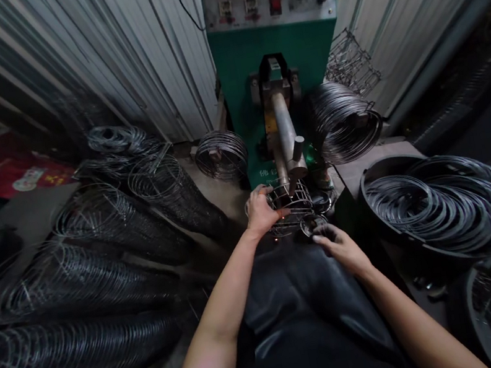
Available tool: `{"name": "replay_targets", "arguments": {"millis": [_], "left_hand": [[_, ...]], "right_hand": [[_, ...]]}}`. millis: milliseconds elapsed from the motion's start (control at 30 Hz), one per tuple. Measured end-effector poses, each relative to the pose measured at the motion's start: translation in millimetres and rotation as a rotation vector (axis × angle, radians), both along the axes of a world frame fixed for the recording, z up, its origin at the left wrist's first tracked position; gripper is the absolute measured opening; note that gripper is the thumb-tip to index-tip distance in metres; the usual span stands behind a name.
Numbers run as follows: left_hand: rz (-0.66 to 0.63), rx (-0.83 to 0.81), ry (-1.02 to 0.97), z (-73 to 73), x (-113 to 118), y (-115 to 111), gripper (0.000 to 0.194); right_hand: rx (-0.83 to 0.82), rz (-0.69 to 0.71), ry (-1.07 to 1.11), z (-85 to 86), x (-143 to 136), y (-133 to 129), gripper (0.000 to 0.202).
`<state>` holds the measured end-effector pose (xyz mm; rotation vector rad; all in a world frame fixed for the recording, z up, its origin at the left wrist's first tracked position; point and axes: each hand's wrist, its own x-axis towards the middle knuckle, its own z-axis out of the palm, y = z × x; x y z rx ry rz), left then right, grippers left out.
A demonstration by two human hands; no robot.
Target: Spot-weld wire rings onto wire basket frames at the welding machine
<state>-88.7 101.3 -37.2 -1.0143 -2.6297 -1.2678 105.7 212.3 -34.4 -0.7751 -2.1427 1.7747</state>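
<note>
My left hand [260, 211] grips the left side of a round wire frame [297, 205], thumb stretched across its wires. The frame sits around the lower electrode area of a green spot welder [232, 60], below the tip of its upper metal arm [286, 130]. To the right and nearer to me, my right hand [340, 250] has its fingers closed at the edge of a small round metal piece [312, 224]. Its exact kind is too dark to make out. A black apron [303, 306] covers my lap just under both hands.
Coils of wire rings hang left [221, 155] and right [343, 120] of the welder. Long stacks of wire frames [70, 289] lie at the left. A black tub [375, 212] of wire rings and a bin [477, 315] of wire scraps stand at the right.
</note>
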Motion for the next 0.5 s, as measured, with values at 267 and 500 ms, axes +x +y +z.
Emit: {"name": "replay_targets", "arguments": {"millis": [267, 500], "left_hand": [[0.017, 0.017, -0.049, 0.1, -19.5, 7.9, 0.068], [0.002, -0.035, -0.073, 8.4, -23.0, 11.5, 0.069]], "right_hand": [[-0.649, -0.141, -0.009, -31.2, 19.8, 11.6, 0.027], [-0.378, -0.261, 0.05, -40.6, 28.4, 13.4, 0.027]]}}
